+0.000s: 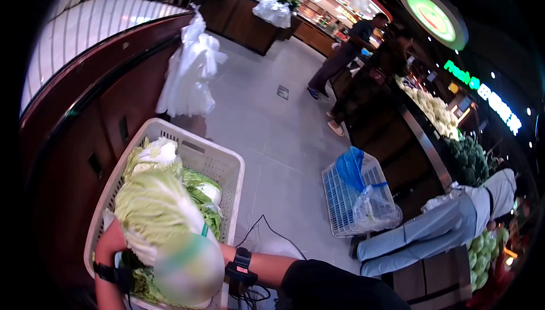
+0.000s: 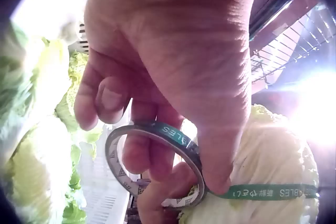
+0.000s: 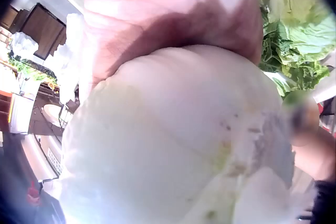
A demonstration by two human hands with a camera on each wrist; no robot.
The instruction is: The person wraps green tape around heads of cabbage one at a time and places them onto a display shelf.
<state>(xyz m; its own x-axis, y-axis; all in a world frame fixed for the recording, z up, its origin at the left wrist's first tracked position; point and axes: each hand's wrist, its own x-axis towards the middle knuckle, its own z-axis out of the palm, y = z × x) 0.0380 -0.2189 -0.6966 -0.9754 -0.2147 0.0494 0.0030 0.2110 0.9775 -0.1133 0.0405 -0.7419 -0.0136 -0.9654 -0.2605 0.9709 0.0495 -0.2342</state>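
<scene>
A pale Chinese cabbage (image 1: 159,202) lies tilted over the crate, its leafy end up and left. My right hand (image 3: 178,14) grips it at the white stem end, palm pressed against it; the fingers are hidden behind it. With my left hand (image 2: 178,50) I hold a roll of green printed tape (image 2: 176,136), fingers curled through and around the ring. A strip of tape (image 2: 273,192) runs from the roll across the cabbage, my thumb at its near end. In the head view a blurred patch covers the cabbage's stem end and much of my hands.
More cabbages (image 1: 211,192) lie in the white plastic crate (image 1: 241,179) below. White plastic bags (image 1: 190,77) hang from the dark counter at left. A second crate (image 1: 332,202) with a blue bag stands on the floor at right, near a person (image 1: 437,225). Cables (image 1: 278,233) trail beside me.
</scene>
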